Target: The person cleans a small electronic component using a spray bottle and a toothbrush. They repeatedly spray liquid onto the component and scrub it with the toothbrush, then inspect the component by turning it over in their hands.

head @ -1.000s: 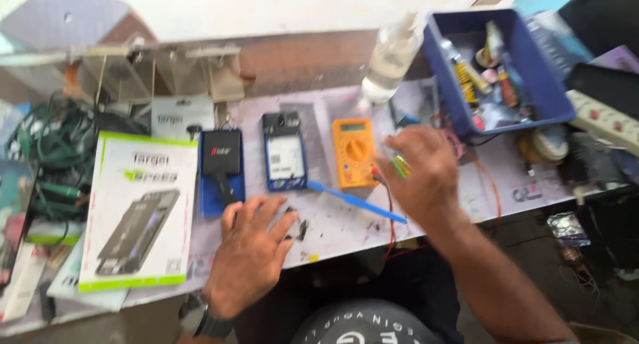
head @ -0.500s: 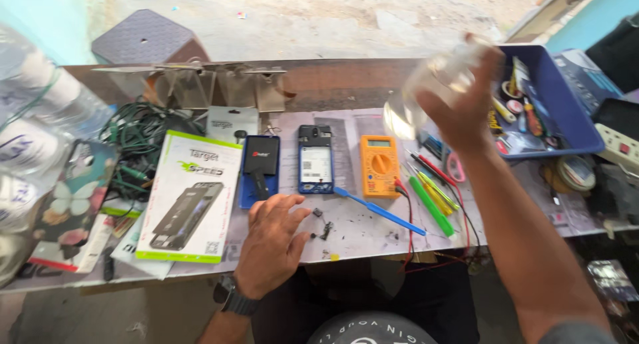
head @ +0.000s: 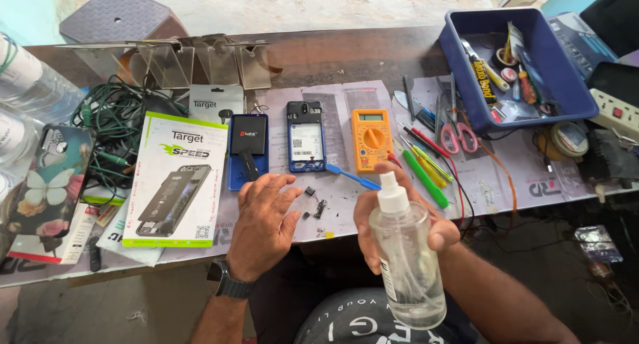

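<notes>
Up front near the lap, right hand (head: 399,214) is wrapped around a clear spray bottle (head: 407,264); looks light but probably slick plastic, so gripping mid-body seems safest. Left hand (head: 263,224) lies flat and open on the mat (head: 333,211), holding nothing, tiny parts (head: 315,204) just beside its fingers.

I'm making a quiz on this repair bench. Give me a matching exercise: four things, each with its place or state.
Things:
1 spray bottle
2 multimeter
3 scissors
4 left hand

Places or states:
A lying just left of the blue bin
B flat on the mat, palm down
C held in the right hand
D right of the opened phone

Pairs: 1-C, 2-D, 3-A, 4-B
</notes>
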